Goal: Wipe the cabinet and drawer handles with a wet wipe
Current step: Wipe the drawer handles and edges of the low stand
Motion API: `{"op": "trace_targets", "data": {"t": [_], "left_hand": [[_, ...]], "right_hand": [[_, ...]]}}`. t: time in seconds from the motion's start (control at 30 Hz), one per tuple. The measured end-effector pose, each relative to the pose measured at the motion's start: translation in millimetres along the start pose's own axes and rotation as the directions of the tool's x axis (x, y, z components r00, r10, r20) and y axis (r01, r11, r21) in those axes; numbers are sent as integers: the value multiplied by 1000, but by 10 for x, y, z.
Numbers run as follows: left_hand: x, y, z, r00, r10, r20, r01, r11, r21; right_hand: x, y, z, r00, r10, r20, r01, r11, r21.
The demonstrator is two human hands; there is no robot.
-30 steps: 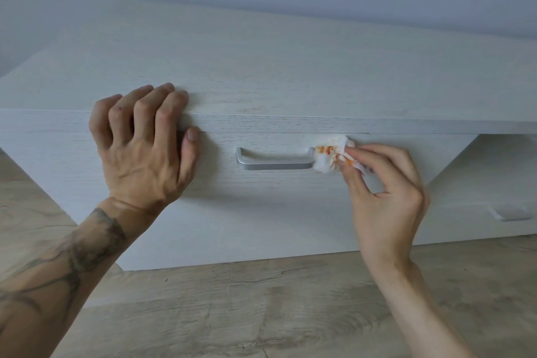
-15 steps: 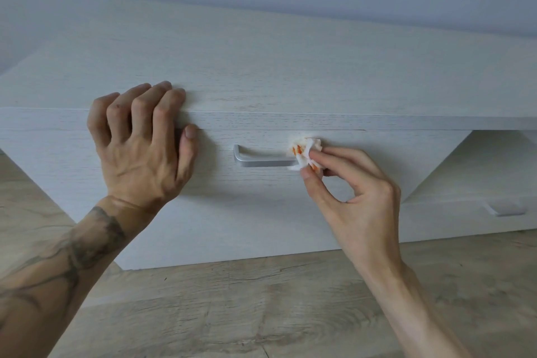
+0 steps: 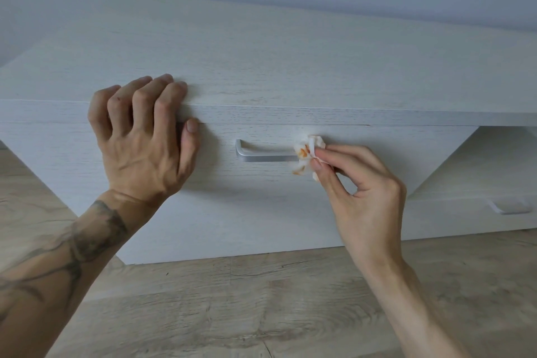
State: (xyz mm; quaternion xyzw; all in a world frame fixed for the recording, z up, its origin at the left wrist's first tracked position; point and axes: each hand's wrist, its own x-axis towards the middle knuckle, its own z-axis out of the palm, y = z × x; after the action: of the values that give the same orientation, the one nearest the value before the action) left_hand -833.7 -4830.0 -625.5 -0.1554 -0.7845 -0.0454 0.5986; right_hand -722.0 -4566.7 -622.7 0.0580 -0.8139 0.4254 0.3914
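A silver bar handle [image 3: 263, 154] is mounted on the front of a white wood-grain drawer [image 3: 261, 200]. My right hand [image 3: 363, 192] pinches a small crumpled white wet wipe [image 3: 306, 154] with orange stains. The wipe is pressed against the handle's right end and hides it. My left hand [image 3: 142, 139] rests on the front edge of the cabinet top [image 3: 290, 67], fingers curled over the top and thumb against the drawer front. It holds nothing.
A second, lower drawer with a similar handle [image 3: 508, 208] sits at the far right, below an open recess. Light wood-look flooring [image 3: 261, 314] runs under the cabinet. A pale wall rises behind the cabinet top.
The right hand slid the wipe leftward along the handle, then back a little toward its right end. The left hand stayed in place.
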Motion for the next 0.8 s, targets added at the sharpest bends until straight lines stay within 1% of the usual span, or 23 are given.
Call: {"op": "trace_targets", "data": {"t": [0.1, 0.2, 0.33, 0.5, 0.63, 0.73, 0.8], "left_hand": [[-4, 2, 2, 1000, 0, 0, 0, 1000, 2], [6, 0, 4, 1000, 4, -1, -4, 1000, -1], [-5, 2, 8, 1000, 1, -10, -1, 1000, 0], [4, -4, 10, 1000, 5, -4, -5, 1000, -1], [-1, 0, 16, 1000, 13, -13, -13, 1000, 12], [2, 0, 15, 1000, 13, -13, -13, 1000, 12], [3, -9, 11, 1000, 15, -9, -15, 1000, 7]], "right_hand": [[29, 12, -33, 999, -42, 5, 43, 998, -44], [58, 28, -24, 999, -38, 22, 39, 998, -57], [-3, -8, -19, 999, -51, 11, 52, 993, -101], [83, -22, -24, 1000, -9, 24, 11, 994, -105], [-118, -211, -69, 994, -80, 70, 87, 990, -111], [-101, -376, 107, 989, -145, 39, 148, 984, -97], [-51, -454, 305, 981, -195, 19, 196, 970, -145]]}}
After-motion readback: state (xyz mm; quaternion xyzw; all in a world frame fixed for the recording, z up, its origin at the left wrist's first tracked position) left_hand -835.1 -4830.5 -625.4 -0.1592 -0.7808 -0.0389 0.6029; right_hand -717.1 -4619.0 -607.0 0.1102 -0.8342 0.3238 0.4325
